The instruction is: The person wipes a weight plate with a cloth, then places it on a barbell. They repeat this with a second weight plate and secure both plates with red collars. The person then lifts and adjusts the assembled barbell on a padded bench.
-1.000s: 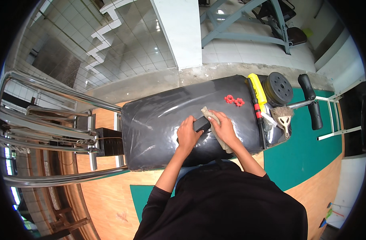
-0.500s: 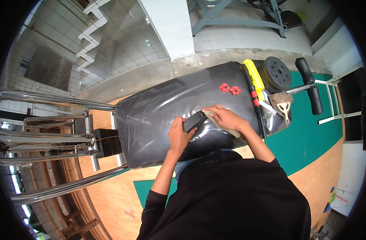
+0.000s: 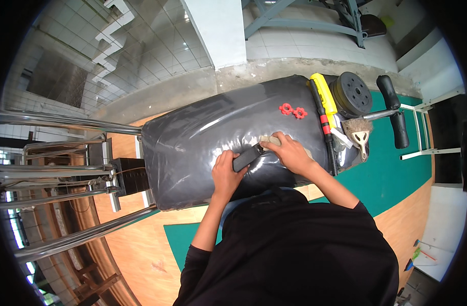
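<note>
My left hand point(image 3: 226, 174) is closed around a black oblong block point(image 3: 247, 157) with rounded edges, held low over the black padded bench point(image 3: 187, 158). My right hand point(image 3: 293, 154) pinches a beige cloth point(image 3: 269, 138) against the block's far right end; part of the cloth hangs behind the fingers. What lies under the right fingertips is hidden. Beyond the hands, two red gear-shaped pieces point(image 3: 293, 111) rest on the glossy pad. To their right lies a black stick with red bands point(image 3: 325, 122), beside a yellow tool point(image 3: 323, 94).
A round black weight plate point(image 3: 354, 93) and a wide brush point(image 3: 360, 136) with a pale handle sit at the bench's right end. Black foam rollers point(image 3: 391, 97) stick out past it. Chrome rails point(image 3: 75, 122) run along the left, near a black weight stack point(image 3: 131, 176).
The right hand and cloth have shifted slightly, with the cloth now bunched above the fingers. The left hand still grips the block, which is tilted a little differently. The whole view has moved slightly.
</note>
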The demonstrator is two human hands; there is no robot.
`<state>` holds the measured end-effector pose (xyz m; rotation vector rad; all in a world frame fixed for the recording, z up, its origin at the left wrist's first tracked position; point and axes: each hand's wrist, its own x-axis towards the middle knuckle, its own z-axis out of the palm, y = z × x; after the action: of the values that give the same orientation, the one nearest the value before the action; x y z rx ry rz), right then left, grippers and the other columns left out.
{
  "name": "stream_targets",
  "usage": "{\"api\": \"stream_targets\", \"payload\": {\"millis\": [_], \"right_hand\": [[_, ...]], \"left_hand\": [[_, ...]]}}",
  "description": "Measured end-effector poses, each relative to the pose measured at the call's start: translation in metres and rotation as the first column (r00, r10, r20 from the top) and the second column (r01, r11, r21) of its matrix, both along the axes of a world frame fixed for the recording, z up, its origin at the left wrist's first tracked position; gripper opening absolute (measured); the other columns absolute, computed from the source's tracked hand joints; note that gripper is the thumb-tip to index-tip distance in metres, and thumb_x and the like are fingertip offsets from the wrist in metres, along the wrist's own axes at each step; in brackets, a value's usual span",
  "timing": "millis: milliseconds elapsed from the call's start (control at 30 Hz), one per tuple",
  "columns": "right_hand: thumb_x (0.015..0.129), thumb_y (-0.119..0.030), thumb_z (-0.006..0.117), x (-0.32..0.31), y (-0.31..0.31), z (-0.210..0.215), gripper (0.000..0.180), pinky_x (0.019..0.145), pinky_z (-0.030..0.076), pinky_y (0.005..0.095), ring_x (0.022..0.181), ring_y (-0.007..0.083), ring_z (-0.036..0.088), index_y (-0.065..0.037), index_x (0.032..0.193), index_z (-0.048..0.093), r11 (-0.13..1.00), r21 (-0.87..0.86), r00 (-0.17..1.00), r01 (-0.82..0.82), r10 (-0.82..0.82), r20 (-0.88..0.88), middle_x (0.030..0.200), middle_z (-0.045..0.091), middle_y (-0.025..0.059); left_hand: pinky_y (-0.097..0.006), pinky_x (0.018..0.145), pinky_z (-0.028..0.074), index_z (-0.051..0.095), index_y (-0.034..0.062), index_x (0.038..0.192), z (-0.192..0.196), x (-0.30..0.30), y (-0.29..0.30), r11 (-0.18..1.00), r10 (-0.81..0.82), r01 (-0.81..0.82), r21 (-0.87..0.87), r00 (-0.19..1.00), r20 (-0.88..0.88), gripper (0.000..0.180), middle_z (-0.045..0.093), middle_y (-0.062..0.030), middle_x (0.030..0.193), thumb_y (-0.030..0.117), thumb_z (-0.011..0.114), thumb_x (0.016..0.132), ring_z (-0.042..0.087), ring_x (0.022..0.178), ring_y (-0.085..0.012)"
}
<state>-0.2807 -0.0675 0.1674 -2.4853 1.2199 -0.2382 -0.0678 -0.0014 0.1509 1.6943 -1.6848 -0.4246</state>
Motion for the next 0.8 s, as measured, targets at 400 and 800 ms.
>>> {"api": "stream_targets", "payload": {"millis": [400, 800], "right_hand": [[0.083, -0.010, 0.056, -0.014, -0.006, 0.000, 0.035, 0.078, 0.049, 0.0417, 0.095, 0.0298, 0.057, -0.020, 0.117, 0.056, 0.993, -0.112, 0.997, 0.027, -0.018, 0.077, 0.112, 0.053, 0.0081], [0.077, -0.012, 0.055, 0.006, -0.006, 0.002, 0.034, 0.074, 0.043, 0.0315, 0.092, 0.0179, 0.053, -0.021, 0.109, 0.062, 0.908, -0.367, 0.977, -0.204, 0.167, -0.130, 0.111, 0.056, -0.0009]], "left_hand": [[-0.039, 0.067, 0.046, 0.052, 0.0044, 0.085, 0.002, 0.007, -0.003, 0.999, -0.038, 0.038, 0.005, 0.999, 0.006, 0.042, 0.058, -0.0090, 0.083, 0.013, 0.083, 0.057, 0.057, 0.081, -0.0309], [-0.038, 0.069, 0.047, 0.054, 0.0056, 0.087, 0.005, 0.005, 0.010, 1.000, -0.023, 0.023, 0.019, 1.000, -0.011, 0.041, 0.060, -0.0070, 0.085, 0.011, 0.081, 0.056, 0.058, 0.083, -0.0291]]}}
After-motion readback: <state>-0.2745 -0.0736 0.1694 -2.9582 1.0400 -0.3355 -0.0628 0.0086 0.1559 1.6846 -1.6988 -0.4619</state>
